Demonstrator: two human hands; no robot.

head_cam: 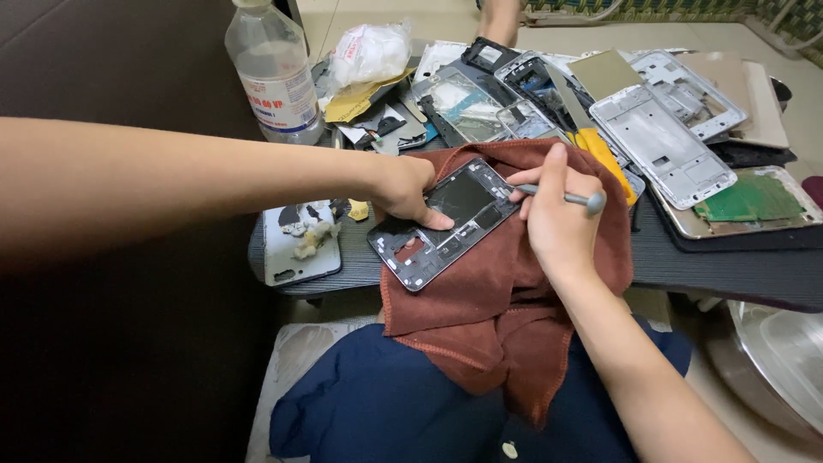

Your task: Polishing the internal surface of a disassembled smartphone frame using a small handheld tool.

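Note:
A dark, opened phone frame (446,225) lies on a rust-brown cloth (506,283) draped over the front edge of a small dark table (729,261). My left hand (403,189) presses down on the frame's left side with thumb and fingers. My right hand (557,214) grips a thin grey metal tool (570,198) like a pen, its tip touching the frame's upper right edge.
A clear plastic bottle (276,73) stands at the back left. Several phone frames and panels (664,141), a green circuit board (750,199), a yellow-handled tool (607,159) and a white phone back cover (300,244) crowd the table. A metal bowl (771,360) sits low right.

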